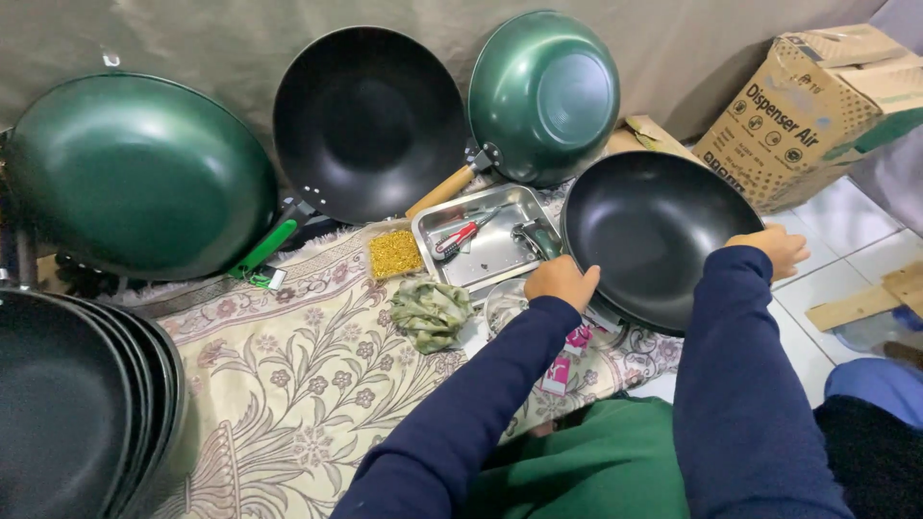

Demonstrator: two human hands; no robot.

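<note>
A black wok [654,231] lies tilted in front of me on the patterned rug's right edge. My left hand [561,282] grips its near left rim. My right hand [777,248] grips the right rim. Both arms wear dark blue sleeves. Just left of the wok sits a metal tray [500,259] holding red-handled pliers [454,240] and small parts. A crumpled green cloth [430,312] lies near my left forearm.
Three woks lean on the back wall: a green one [135,173], a black one [370,120] with a green handle, a green one [546,94] with a wooden handle. Stacked black woks [77,404] stand left. A cardboard box [803,111] stands right. A container of yellow bits [395,253] sits by the tray.
</note>
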